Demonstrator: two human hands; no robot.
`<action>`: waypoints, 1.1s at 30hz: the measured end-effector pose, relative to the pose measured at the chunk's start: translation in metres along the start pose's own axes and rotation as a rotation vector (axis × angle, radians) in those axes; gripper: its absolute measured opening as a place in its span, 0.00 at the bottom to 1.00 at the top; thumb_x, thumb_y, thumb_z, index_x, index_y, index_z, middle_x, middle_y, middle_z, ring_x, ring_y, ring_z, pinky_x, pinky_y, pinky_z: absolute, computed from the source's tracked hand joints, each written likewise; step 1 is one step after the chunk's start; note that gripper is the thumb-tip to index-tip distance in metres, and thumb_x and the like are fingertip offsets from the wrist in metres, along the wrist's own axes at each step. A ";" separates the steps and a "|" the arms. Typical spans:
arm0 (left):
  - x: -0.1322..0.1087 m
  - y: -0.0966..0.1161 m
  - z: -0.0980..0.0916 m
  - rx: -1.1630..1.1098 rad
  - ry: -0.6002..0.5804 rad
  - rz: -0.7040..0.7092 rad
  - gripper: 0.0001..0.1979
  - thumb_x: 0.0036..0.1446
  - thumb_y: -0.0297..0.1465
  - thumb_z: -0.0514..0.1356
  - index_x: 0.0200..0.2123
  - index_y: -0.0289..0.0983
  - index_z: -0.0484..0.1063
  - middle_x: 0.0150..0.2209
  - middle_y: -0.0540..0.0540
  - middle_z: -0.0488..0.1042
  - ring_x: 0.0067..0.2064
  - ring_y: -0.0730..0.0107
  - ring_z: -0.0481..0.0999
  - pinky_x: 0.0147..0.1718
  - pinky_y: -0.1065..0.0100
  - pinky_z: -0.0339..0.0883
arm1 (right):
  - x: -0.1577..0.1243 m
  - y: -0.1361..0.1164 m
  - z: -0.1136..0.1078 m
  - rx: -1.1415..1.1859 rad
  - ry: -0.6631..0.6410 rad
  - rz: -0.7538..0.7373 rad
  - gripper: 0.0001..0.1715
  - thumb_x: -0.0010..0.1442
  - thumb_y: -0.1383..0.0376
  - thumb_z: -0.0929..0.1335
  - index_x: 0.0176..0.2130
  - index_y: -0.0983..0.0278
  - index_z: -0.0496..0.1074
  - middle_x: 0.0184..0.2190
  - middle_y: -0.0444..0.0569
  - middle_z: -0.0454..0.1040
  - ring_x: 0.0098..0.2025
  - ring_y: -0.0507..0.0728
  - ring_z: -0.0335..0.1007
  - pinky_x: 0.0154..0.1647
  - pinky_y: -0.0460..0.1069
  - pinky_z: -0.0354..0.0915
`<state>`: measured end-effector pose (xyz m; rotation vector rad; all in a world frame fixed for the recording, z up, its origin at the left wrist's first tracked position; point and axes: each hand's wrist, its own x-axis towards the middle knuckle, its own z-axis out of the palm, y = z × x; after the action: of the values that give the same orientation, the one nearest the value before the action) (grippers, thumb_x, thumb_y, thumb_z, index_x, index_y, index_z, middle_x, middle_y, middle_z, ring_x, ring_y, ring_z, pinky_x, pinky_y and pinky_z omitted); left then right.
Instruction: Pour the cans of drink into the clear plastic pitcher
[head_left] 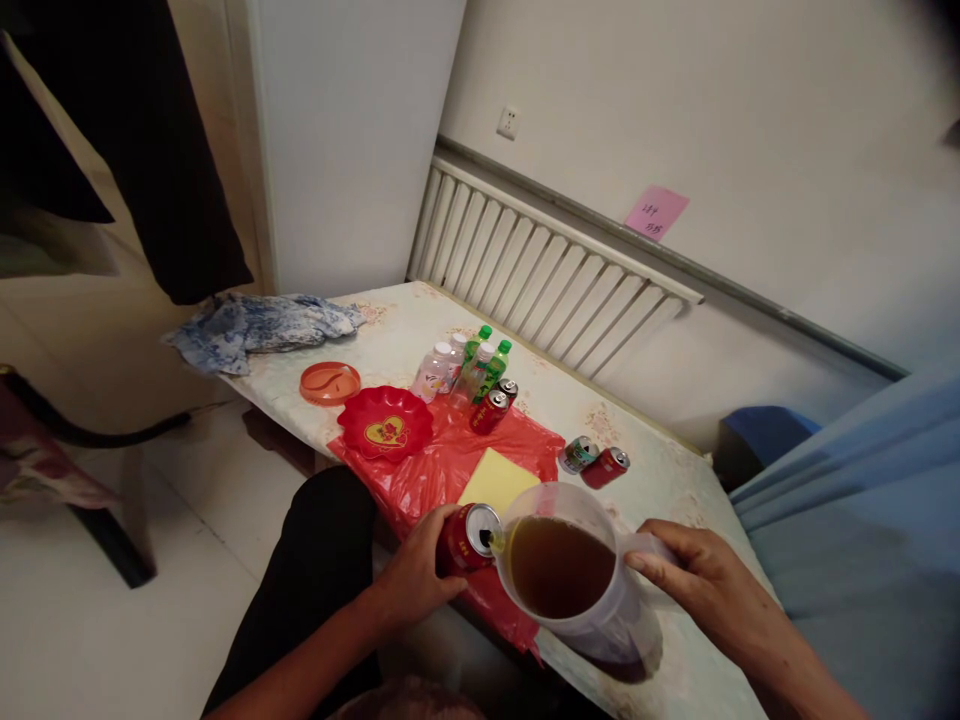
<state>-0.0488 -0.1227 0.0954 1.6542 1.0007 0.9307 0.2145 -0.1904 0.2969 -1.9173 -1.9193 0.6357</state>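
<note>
My left hand is wrapped round a red drink can with an opened silver top. In my right hand is the handle of a clear plastic pitcher holding brown liquid. The pitcher tilts left, its spout at the can's opening, and yellowish liquid shows there. Beneath them lie a red plastic sheet and a yellow cloth or paper square. How far the can is filled is hidden.
A red scalloped plate, an orange dish and several bottles stand on the table. Red cans stand by the bottles. A silver-green can and a red can are farther right. Blue-white cloth lies far left.
</note>
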 end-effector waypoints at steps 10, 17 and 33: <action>0.000 -0.005 0.001 0.000 -0.018 0.023 0.38 0.40 0.22 0.64 0.57 0.40 0.60 0.58 0.42 0.67 0.61 0.53 0.65 0.62 0.52 0.56 | -0.001 0.000 -0.001 0.012 0.006 -0.007 0.25 0.57 0.49 0.67 0.20 0.63 0.64 0.18 0.40 0.59 0.23 0.51 0.55 0.24 0.46 0.54; -0.001 -0.007 0.002 -0.004 -0.027 0.035 0.38 0.40 0.22 0.63 0.57 0.41 0.60 0.58 0.42 0.67 0.60 0.54 0.66 0.62 0.53 0.56 | 0.001 0.000 -0.002 -0.009 -0.012 -0.009 0.25 0.56 0.48 0.67 0.20 0.63 0.64 0.18 0.41 0.58 0.23 0.51 0.54 0.24 0.46 0.53; -0.001 -0.010 0.002 -0.004 -0.025 0.054 0.37 0.40 0.22 0.64 0.57 0.39 0.60 0.57 0.41 0.68 0.59 0.54 0.67 0.61 0.54 0.58 | 0.002 -0.005 -0.002 -0.017 -0.008 -0.020 0.26 0.56 0.47 0.67 0.19 0.63 0.64 0.17 0.40 0.57 0.23 0.51 0.54 0.23 0.45 0.52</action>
<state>-0.0491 -0.1223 0.0852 1.6921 0.9407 0.9445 0.2118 -0.1883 0.3012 -1.9066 -1.9525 0.6237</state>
